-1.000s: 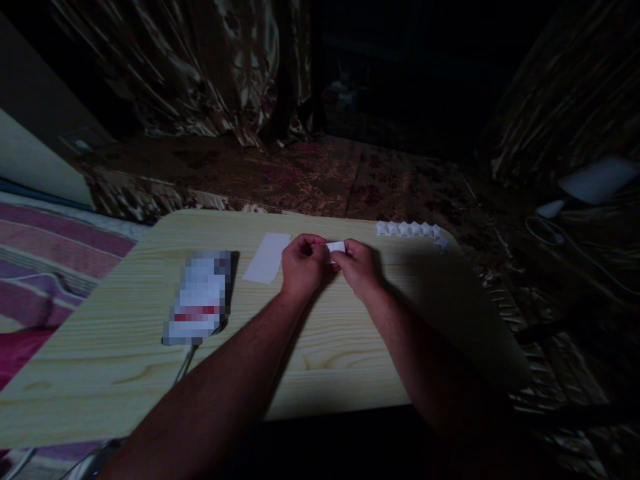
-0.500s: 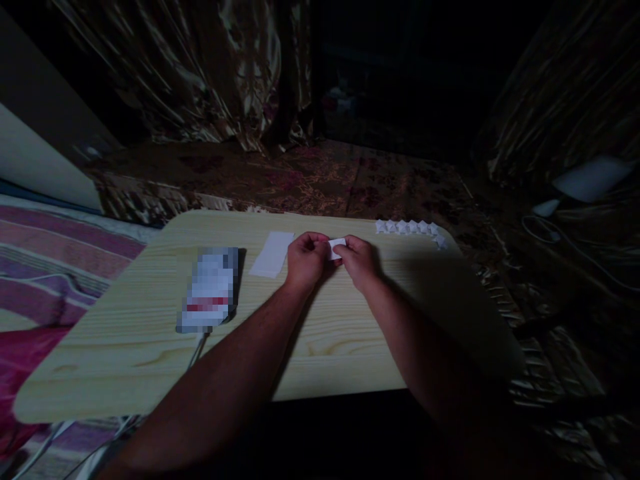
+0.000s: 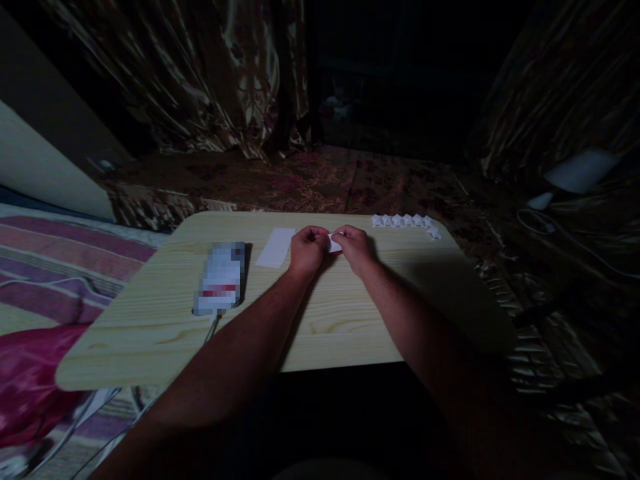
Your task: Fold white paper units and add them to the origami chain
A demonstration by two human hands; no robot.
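Observation:
Between my two hands is a small folded piece of white paper, held just over the wooden table. My left hand pinches its left side, fingers closed. On the other side my right hand grips it, with the thumb lying across the paper's face. The fingers hide much of the paper, so its folds cannot be made out. Left of my left hand lie white paper strips. Several small folded white paper pieces stand in a row at the table's far right, one of them a little nearer me.
A phone-like device, blurred out, lies on the left of the table with a cable running toward me. A striped bed and pink cloth are at the left. A lamp stands at the right.
The view has shifted slightly. My right fingers have curled further over the paper, and less of it shows. Both hands still hold it in about the same place.

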